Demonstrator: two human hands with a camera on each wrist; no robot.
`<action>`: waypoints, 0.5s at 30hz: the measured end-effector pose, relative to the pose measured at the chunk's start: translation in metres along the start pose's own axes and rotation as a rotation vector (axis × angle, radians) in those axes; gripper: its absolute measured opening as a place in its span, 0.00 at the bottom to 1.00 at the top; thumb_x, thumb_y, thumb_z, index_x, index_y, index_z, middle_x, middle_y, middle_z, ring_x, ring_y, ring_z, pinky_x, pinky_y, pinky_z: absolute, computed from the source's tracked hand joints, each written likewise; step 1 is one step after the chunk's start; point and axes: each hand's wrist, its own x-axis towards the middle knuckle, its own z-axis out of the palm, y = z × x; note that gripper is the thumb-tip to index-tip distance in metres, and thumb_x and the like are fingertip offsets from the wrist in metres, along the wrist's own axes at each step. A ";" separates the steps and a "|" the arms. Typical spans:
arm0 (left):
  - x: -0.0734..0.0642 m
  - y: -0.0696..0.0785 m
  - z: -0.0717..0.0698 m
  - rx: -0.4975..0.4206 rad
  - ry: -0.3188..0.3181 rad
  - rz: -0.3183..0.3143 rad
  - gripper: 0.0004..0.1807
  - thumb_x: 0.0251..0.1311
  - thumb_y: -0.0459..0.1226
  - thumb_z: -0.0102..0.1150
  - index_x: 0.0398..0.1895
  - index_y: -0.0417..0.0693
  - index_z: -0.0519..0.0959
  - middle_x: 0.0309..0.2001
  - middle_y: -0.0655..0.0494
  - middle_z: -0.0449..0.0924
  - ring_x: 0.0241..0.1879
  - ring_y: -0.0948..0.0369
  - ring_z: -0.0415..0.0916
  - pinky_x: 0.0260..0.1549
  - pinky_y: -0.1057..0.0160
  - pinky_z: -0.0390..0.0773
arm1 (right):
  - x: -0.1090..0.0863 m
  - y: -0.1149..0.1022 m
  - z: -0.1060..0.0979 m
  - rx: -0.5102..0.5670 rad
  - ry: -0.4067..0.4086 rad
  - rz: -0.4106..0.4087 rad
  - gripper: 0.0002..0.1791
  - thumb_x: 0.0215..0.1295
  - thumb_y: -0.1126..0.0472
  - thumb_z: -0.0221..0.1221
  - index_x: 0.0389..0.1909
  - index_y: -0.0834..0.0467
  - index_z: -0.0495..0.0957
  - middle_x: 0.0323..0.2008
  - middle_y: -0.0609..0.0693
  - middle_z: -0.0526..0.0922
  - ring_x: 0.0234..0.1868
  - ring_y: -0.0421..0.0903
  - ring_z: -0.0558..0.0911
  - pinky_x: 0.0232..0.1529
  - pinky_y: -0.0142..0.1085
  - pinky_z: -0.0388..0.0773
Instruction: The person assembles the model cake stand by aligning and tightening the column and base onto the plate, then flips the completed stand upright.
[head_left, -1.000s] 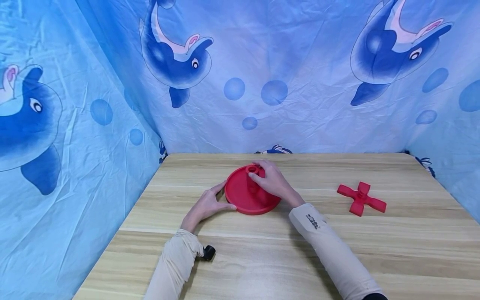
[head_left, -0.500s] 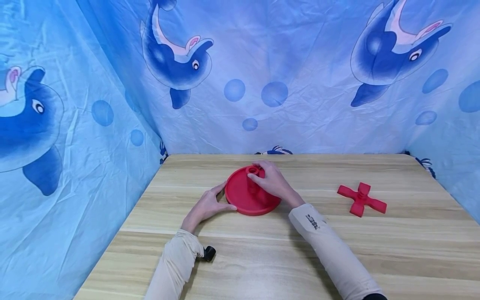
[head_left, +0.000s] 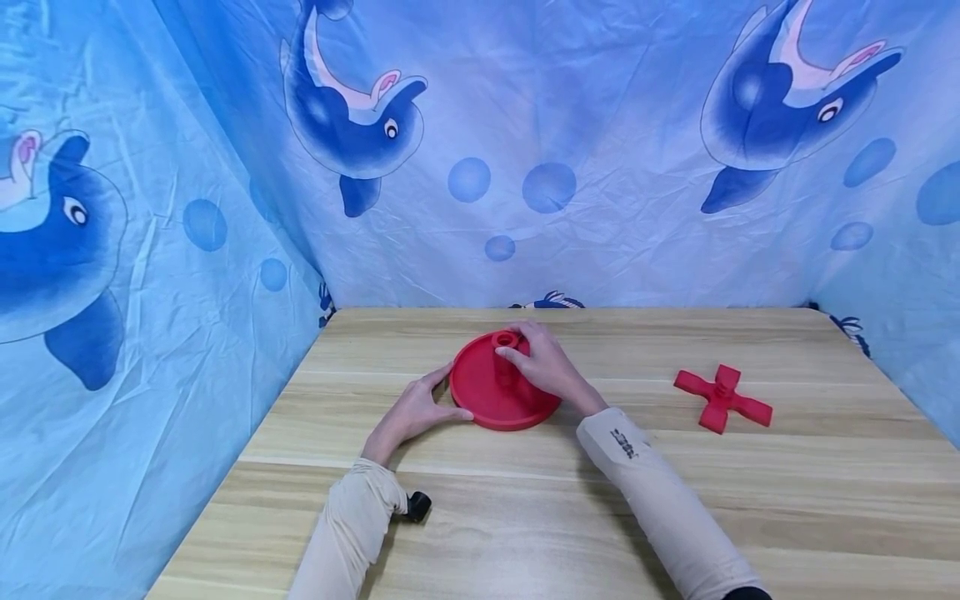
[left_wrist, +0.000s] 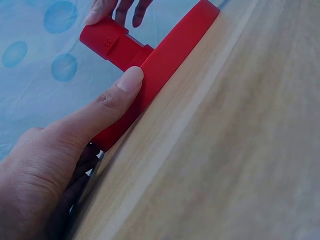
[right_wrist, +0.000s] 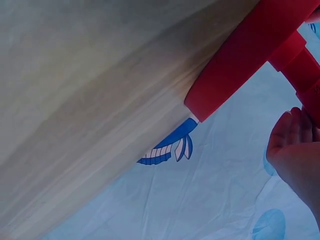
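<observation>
A shallow red round dish (head_left: 476,392) with a raised rim lies flat on the table. From its middle rises an upright red hollow post (head_left: 504,367), marked with digits in the left wrist view. My left hand (head_left: 412,412) holds the dish's left edge, the thumb at the near side of the rim and the fingers round the far side. Around the top of the post my right hand (head_left: 551,362) curls, thumb on the near side, fingers behind. Where the post's foot meets the dish, the left wrist view shows a stepped collar.
A red four-armed cross piece (head_left: 723,398) with a short stub at its centre lies to the right on the wooden table (head_left: 510,517). Blue dolphin-print cloth (head_left: 615,250) hangs behind and along the sides. A small black device (head_left: 417,506) sticks out from the left cuff.
</observation>
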 end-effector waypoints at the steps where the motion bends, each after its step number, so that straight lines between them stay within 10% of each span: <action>1: 0.000 0.000 0.000 -0.002 0.001 0.003 0.61 0.43 0.63 0.80 0.81 0.54 0.63 0.74 0.51 0.68 0.73 0.51 0.63 0.70 0.45 0.66 | 0.000 0.001 0.000 0.003 0.000 0.001 0.28 0.70 0.59 0.68 0.67 0.62 0.74 0.59 0.57 0.77 0.62 0.54 0.74 0.54 0.48 0.83; 15: 0.000 -0.003 0.002 -0.044 -0.004 0.020 0.61 0.44 0.62 0.81 0.81 0.56 0.63 0.74 0.55 0.69 0.72 0.53 0.64 0.68 0.47 0.68 | -0.019 0.012 -0.015 0.041 -0.025 0.045 0.38 0.66 0.59 0.71 0.74 0.54 0.68 0.62 0.56 0.75 0.62 0.54 0.74 0.50 0.50 0.85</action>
